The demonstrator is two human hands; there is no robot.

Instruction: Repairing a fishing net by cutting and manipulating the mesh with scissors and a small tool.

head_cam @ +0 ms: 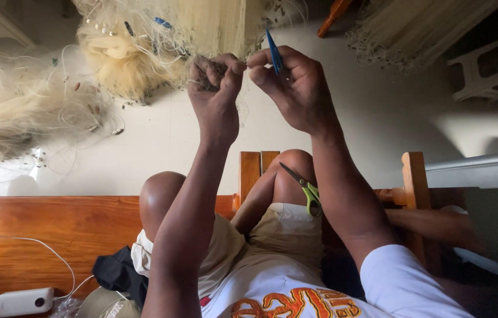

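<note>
Left hand: the left hand (216, 88) is reaching up into the hanging fishing net (213, 26), fingers (225, 66) curled in and pressed together, bunching a dark clump of mesh in the fist.
Right hand: the right hand (296, 85) is sitting right next to it, nearly knuckle to knuckle. Thumb and forefinger are pinching a thin blue netting needle (274, 54), and the other fingers are folding in behind it.
Needle: it's poking up and a bit left out of the pinch, with the tip pointing at the bottom edge of the net just above the fingertips.
Net: pale yellowish mesh hanging down from above both hands, and its lower edge is meeting the left fist. Can't tell if a line is running from the needle to the mesh, it's too fine to make out.
More net: a fluffy heap (31, 112) with small floats and weights is lying on the floor well off to the left of the left fingers.
Scissors: a pair of green-handled scissors (303, 188) is resting on the person's thigh, far below the right fingers, beside the right forearm, blades closed.
Seat: the person is sitting on a wooden bench (54, 229), knees up, both forearms rising toward the net.
Odds and ends: a small white box (24, 301) with a cord is lying on the bench, way down and left of both hands.
</note>
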